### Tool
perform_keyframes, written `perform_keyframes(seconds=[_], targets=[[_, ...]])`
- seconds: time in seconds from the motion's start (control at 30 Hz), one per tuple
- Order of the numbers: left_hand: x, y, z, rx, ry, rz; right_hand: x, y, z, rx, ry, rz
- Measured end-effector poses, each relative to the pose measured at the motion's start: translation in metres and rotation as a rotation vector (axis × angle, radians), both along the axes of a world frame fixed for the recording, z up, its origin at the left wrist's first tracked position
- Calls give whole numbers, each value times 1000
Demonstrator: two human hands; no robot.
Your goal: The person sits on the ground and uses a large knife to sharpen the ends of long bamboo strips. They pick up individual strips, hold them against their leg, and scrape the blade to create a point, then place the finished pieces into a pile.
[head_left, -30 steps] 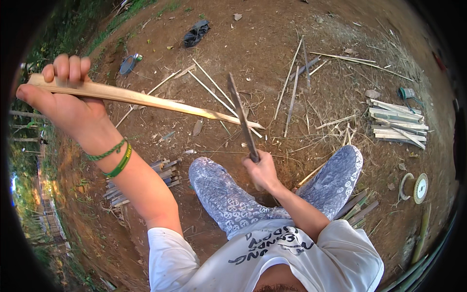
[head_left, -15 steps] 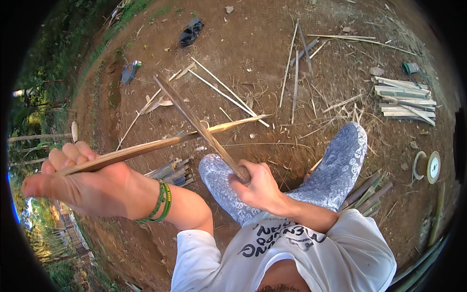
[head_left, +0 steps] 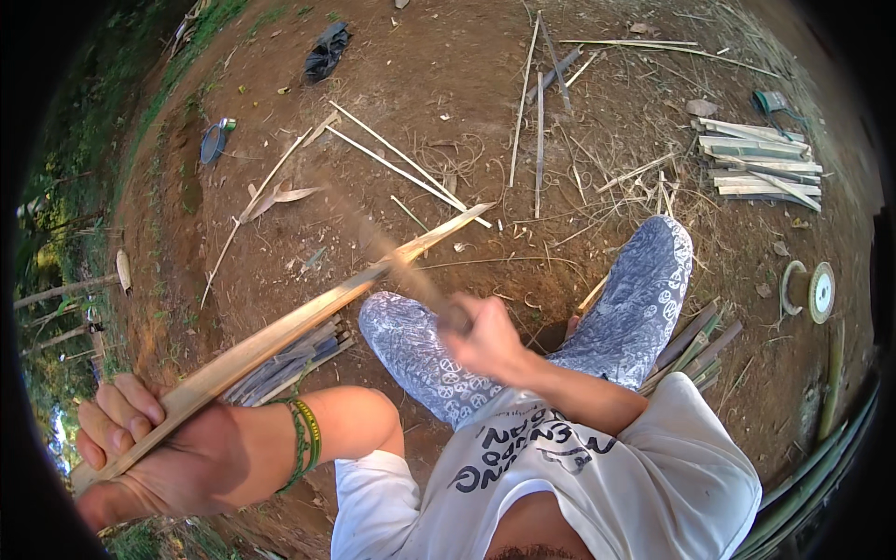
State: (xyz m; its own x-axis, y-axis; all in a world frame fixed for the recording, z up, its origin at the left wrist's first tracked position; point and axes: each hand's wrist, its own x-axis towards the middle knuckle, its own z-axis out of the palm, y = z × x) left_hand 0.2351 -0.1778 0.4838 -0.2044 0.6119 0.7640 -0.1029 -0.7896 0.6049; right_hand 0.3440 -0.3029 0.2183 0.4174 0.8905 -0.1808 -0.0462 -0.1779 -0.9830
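Note:
My left hand (head_left: 201, 453) is closed around the near end of a long split bamboo strip (head_left: 289, 322), pale on its upper side. The strip slants up and away to the right, its tapered far end above the ground beyond my left knee. In my right hand (head_left: 490, 338), in front of my lap, is the handle of a long knife (head_left: 425, 287). Its brownish blade is smeared by motion and crosses the strip toward the far end. Whether blade and strip touch, I cannot tell.
Bundles of bamboo slats lie by my left knee (head_left: 289, 362), right thigh (head_left: 695, 345) and far right (head_left: 761, 163). A wire spool (head_left: 819, 292) stands at right. Loose strips (head_left: 397, 166) and a black plastic bag (head_left: 326, 51) lie ahead on the brown soil.
My left hand has moved lower and nearer, tilting the strip more steeply and turning its pale face up. My right hand has stayed at nearly the same place, with the knife now blurred.

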Motion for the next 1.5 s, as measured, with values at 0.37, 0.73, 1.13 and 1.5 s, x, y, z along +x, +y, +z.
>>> perform_keyframes(seconds=[0.37,0.73,1.13,1.5], targets=[[-29,16,-6,12,-32,-163,18,12,-107,-313,91,-88],[-30,27,-9,25,-78,-111,47,15,-220,-605,48,-96],[-16,41,-4,21,-40,-177,102,21,-355,-768,19,-112],[-48,66,-3,61,-26,-889,75,21,-150,-221,-261,161]])
